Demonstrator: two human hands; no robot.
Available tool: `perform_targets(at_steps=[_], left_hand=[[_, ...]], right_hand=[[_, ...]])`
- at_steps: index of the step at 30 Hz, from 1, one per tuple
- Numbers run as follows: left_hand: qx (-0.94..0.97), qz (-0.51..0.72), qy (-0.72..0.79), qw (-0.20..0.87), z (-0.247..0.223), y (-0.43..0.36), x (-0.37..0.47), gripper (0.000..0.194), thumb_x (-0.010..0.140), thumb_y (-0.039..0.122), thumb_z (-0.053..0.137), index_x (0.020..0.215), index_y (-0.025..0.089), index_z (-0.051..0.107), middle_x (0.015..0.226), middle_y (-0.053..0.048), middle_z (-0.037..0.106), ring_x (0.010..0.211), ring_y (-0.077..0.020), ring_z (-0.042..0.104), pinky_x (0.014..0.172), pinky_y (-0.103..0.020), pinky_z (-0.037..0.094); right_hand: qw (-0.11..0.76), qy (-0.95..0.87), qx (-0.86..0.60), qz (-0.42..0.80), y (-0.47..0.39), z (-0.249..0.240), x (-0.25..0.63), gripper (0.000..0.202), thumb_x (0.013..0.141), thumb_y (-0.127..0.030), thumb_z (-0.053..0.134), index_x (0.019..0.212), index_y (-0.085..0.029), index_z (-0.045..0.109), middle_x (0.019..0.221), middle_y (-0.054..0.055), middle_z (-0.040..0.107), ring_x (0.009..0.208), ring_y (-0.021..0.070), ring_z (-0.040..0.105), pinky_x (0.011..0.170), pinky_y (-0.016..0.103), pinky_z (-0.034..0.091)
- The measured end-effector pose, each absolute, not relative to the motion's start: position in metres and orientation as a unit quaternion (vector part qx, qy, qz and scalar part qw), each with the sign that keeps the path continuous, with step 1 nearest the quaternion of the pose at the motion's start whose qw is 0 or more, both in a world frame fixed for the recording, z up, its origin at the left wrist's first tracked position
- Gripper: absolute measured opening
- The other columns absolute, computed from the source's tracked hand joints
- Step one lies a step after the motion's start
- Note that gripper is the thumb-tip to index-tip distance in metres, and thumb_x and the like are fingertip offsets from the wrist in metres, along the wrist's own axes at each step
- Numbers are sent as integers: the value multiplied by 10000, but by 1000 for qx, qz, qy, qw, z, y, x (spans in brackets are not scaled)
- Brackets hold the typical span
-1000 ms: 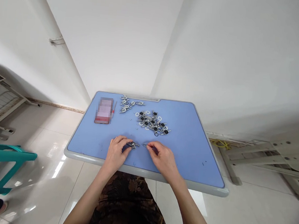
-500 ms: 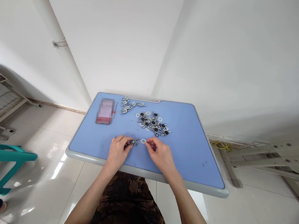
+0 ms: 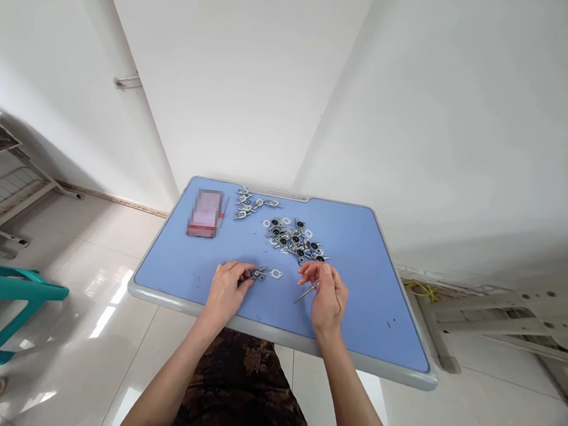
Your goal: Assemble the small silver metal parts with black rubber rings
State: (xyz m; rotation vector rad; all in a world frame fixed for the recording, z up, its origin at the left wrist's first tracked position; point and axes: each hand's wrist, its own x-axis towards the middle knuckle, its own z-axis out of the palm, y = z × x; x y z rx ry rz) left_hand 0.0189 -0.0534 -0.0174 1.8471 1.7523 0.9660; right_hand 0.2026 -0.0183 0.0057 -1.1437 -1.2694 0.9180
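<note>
My left hand (image 3: 227, 290) is closed with its fingertips on a small metal fitting (image 3: 259, 273), which rests on the blue tabletop. Just right of that fitting lies a flat, pale gasket (image 3: 276, 274) with a large central hole, touched by neither hand. My right hand (image 3: 329, 302) is closed around a thin metal-shafted tool (image 3: 302, 296). The shaft points down and to the left; the handle is hidden in the palm, so its exact kind is unclear. Beyond my right hand is a pile of metal fittings with black round caps (image 3: 295, 239) and loose gaskets.
A smaller group of metal fittings (image 3: 258, 203) lies at the table's back left. Beside it are a slim screwdriver (image 3: 224, 208) with a red band and a blurred-out phone (image 3: 205, 213). The table (image 3: 272, 332) has a raised grey rim. A green stool (image 3: 8, 307) stands left.
My right hand has let go of the gasket and moved right, its tool shaft now showing. My left hand stays at the fitting. The view has shifted slightly.
</note>
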Motion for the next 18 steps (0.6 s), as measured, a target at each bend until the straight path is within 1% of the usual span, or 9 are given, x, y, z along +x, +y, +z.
perform_targets(at_steps=[2, 4, 5, 7, 9, 12, 15, 16, 18], left_hand=[[666, 355, 622, 210, -18, -54, 18, 263, 804, 54, 598, 1013, 209, 637, 854, 2, 657, 816, -151, 599, 822, -342, 412], [674, 353, 614, 210, -18, -53, 17, 262, 816, 54, 582, 1013, 216, 645, 872, -4, 662, 840, -158, 601, 819, -340, 416], [679, 350, 611, 208, -18, -52, 17, 262, 823, 55, 574, 1012, 218, 650, 884, -8, 664, 853, -163, 602, 816, -340, 417], [691, 336, 607, 203, -15, -48, 14, 265, 836, 62, 554, 1019, 224, 658, 911, -17, 663, 884, -175, 601, 811, -342, 417], [706, 314, 603, 198, -11, -41, 9, 276, 852, 71, 524, 1027, 232, 663, 951, -27, 659, 922, -190, 595, 818, -351, 415], [733, 284, 581, 212, -3, -29, 1, 328, 844, 56, 488, 1047, 245, 663, 1014, -34, 638, 963, -194, 581, 861, -356, 411], [746, 264, 568, 225, 2, -22, -5, 420, 798, 31, 486, 1118, 262, 630, 1060, -28, 618, 927, -184, 590, 886, -361, 403], [747, 265, 569, 221, 2, -22, -5, 423, 785, 36, 503, 1124, 258, 623, 1081, -30, 610, 924, -185, 589, 892, -365, 399], [747, 271, 571, 206, 2, -22, -4, 388, 771, 71, 556, 1113, 241, 620, 1106, -38, 598, 944, -197, 580, 896, -373, 392]], right_hand=[[562, -526, -497, 401, -3, 7, 199, 429, 914, -505, 345, 643, -204, 487, 642, 15, 487, 539, 127, 437, 526, 268, 386], [553, -510, -494, 437, 10, 8, 192, 456, 891, -564, 363, 617, -211, 454, 545, -28, 357, 460, 108, 318, 439, 251, 289], [552, -504, -478, 461, 16, 9, 188, 461, 874, -593, 379, 614, -215, 424, 539, -41, 321, 438, 97, 268, 416, 245, 245], [555, -501, -450, 488, 25, 13, 180, 476, 851, -628, 398, 609, -221, 352, 556, -47, 316, 428, 83, 231, 400, 237, 210], [544, -518, -435, 496, 32, 19, 175, 459, 851, -607, 421, 618, -222, 326, 568, -47, 327, 434, 79, 236, 398, 232, 212], [507, -544, -416, 523, 41, 28, 172, 358, 863, -496, 453, 657, -221, 352, 563, -52, 340, 439, 78, 249, 395, 224, 217], [478, -533, -392, 578, 51, 29, 174, 224, 847, -392, 472, 728, -223, 386, 597, -54, 393, 435, 73, 279, 380, 207, 230], [473, -524, -382, 597, 53, 27, 175, 188, 833, -369, 489, 757, -226, 395, 632, -51, 420, 441, 72, 307, 378, 203, 257], [458, -514, -357, 631, 56, 23, 177, 167, 806, -349, 532, 812, -228, 418, 722, -40, 464, 476, 76, 393, 402, 215, 353]])
